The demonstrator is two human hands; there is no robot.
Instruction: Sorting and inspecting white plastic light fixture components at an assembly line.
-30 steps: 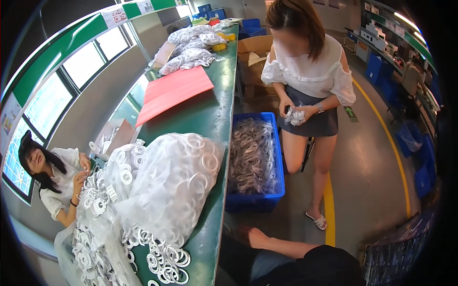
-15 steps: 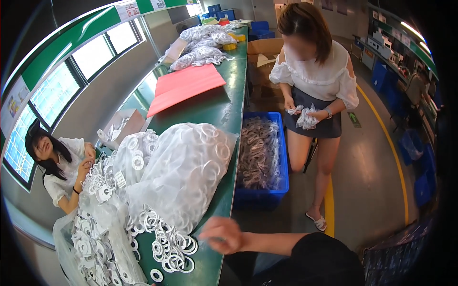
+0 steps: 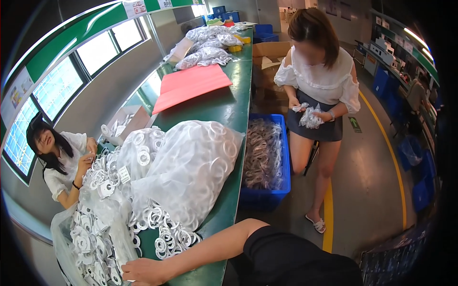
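My left hand [image 3: 143,271] reaches across from the lower right, below a black sleeve, and lies on loose white flat rings [image 3: 162,233] at the near edge of the green table [image 3: 229,109]. Its fingers curl into the rings; whether they grip any is unclear. Just behind the hand lies a big clear plastic bag [image 3: 191,167] stuffed with the same rings. More rings fill an open bag [image 3: 90,238] at the near left. My right hand is out of sight.
A seated person [image 3: 57,157] handles rings at the table's left side. A standing person [image 3: 315,86] in the aisle holds a small bag of rings. A blue crate [image 3: 281,186] of rings sits on the floor beside the table. Pink sheets [image 3: 191,83] and further bags [image 3: 210,43] lie beyond.
My left arm has come up from the lower edge and stretched left, from the table's edge onto the loose rings. The standing person raised the small bag slightly.
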